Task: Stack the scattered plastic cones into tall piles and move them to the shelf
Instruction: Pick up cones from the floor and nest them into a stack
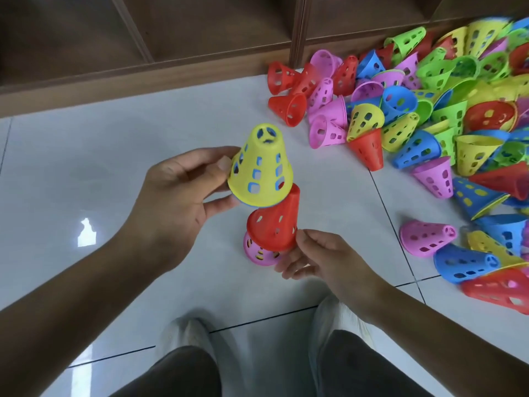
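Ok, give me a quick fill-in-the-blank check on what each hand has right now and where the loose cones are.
1. The left hand holds a yellow cone with a ____ cone nested inside it.
2. The right hand holds a red cone nested over a ____ cone.
3. The heap of loose cones lies on the tiled floor to the person's ____.
4. The wooden shelf holds ____ cones in view.

Missing words: blue; pink; right; no

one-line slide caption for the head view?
Left hand holds a yellow-over-blue cone pair above the red-over-pink stack in the right hand, beside the scattered cone pile.
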### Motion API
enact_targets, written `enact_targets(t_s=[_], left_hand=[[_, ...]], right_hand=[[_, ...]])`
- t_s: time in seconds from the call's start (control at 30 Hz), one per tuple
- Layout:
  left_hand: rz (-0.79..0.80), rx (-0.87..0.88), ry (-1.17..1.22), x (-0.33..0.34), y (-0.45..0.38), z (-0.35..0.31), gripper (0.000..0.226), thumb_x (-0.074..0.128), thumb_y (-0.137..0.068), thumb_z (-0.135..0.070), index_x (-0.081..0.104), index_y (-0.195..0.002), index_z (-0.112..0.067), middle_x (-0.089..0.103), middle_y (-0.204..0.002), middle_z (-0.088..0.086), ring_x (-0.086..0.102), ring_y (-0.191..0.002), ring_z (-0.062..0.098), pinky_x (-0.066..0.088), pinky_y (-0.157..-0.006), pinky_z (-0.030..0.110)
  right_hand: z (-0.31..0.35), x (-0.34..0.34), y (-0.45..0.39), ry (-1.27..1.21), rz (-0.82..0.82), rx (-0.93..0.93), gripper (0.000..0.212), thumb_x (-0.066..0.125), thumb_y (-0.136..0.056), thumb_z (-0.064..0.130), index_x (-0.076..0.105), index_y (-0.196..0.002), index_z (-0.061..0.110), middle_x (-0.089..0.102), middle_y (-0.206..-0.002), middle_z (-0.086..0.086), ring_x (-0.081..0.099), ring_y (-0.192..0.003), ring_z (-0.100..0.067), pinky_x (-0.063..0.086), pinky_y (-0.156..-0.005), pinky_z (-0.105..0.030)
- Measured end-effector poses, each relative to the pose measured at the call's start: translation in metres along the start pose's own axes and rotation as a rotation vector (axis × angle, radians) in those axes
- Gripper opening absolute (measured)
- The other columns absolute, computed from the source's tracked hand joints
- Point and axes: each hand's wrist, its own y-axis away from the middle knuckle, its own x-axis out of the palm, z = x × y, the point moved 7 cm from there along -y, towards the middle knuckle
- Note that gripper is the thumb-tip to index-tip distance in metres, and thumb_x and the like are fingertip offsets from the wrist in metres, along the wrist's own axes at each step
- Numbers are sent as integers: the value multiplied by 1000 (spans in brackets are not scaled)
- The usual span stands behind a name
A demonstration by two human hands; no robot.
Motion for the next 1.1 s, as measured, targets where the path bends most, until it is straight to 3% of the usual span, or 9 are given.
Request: enact_targets(t_s=[0.1, 0.23, 0.4, 0.5, 0.63, 0.7, 0.83, 1.1], left_hand=[[7, -10, -2, -3, 6, 5, 27, 63, -83, -21, 74, -106, -13, 75, -101, 13, 72, -88, 20, 57, -70, 27], [-10, -45, -48, -12, 12, 17, 21, 60, -93, -13, 72, -109, -8, 75, -97, 12, 71, -85, 19, 58, -69, 27], [-23, -180, -116, -19, 22, 51, 19, 59, -98, -10, 73, -110, -7, 76, -99, 13, 72, -93, 25, 60, -76, 32], [-28, -193, -165, -17, 25, 64, 17, 59, -98, -9, 73, -108, -7, 75, -98, 14, 73, -91, 25, 60, -76, 31], [-57, -181, -216, -17, 26, 76, 12, 66, -93, -8, 76, -101, -8, 75, -93, 12, 74, -84, 22, 60, -75, 28], [-59, -178, -263, -18, 25, 83, 10, 70, -90, -9, 77, -97, -10, 75, -90, 9, 73, -81, 19, 60, -75, 27], [-45, -173, -307, -20, 21, 89, 9, 72, -89, -11, 79, -95, -13, 75, -86, 5, 72, -78, 16, 61, -79, 29], [45, -140, -389, -5, 10, 89, 14, 66, -93, -9, 79, -94, -15, 75, -90, 3, 73, -83, 18, 61, -79, 29]], right_hand=[[-2, 3, 0, 66, -33, -16, 35, 38, -107, 20, 64, -90, 3, 75, -87, -12, 66, -73, -21, 53, -84, -47], [-9, 3, 1, 271, -104, -9, 32, 44, -105, 22, 65, -84, 11, 75, -82, -3, 67, -71, -19, 54, -84, -46], [-12, -6, 5, 411, -182, 46, 22, 57, -97, 30, 68, -83, 19, 74, -79, 4, 68, -68, -12, 56, -76, -38], [-3, -12, 12, 489, -269, -3, 9, 68, -88, 37, 64, -91, 30, 70, -86, 11, 66, -73, -6, 52, -71, -26], [10, -5, 17, 562, -227, -166, 65, 82, -73, 40, 45, -126, 45, 55, -119, 23, 56, -103, 3, 49, -84, -21], [10, 4, 14, 647, -161, -216, 82, 84, -70, 40, 35, -135, 51, 46, -129, 29, 48, -116, 6, 46, -95, -23], [9, 17, 3, 693, -136, -247, 82, 82, -71, 40, 34, -136, 51, 42, -132, 32, 43, -121, 7, 43, -102, -25], [5, 18, -4, 794, -238, -278, 66, 76, -82, 33, 37, -136, 32, 48, -131, 8, 55, -110, -15, 48, -93, -31]])
